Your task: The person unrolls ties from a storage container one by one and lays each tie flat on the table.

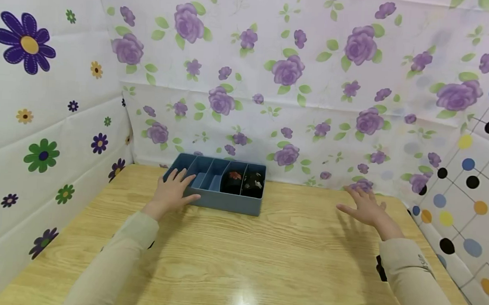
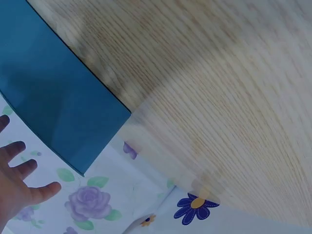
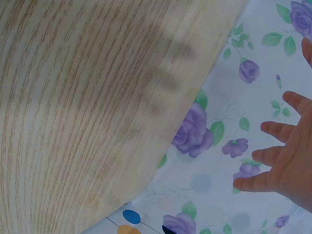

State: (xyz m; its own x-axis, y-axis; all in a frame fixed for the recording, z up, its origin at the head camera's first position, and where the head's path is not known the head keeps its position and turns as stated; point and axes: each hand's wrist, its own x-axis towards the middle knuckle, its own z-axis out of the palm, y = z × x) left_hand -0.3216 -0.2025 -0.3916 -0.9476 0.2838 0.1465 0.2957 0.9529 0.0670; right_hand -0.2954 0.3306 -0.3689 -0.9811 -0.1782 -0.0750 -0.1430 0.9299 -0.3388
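Divided box point(image 1: 225, 202) sits at the back of the counter point(image 1: 264, 255), left of centre, close to the flowered cloth point(image 1: 246, 115). Dark roll with a red flower point(image 1: 232, 184) and dark speckled roll point(image 1: 253, 184) occupy its two right-hand compartments. Left hand point(image 1: 173, 190) over the box's left end, fingers spread, nothing held; no contact shows in the left wrist view. Right hand point(image 1: 366, 208) likewise spread, holding nothing, well apart from the box. Main risk, as I judge it: a low sweep by the left hand could catch the rim and skew the box or shove it into the cloth, the right hand being too far off to steady it. Both rolls at one end may make the other end lighter and readier to swing. Fingers dipping between dividers could snag. Leftmost compartment partly hidden; contents uncertain, so a blind reach there may misjudge depth.
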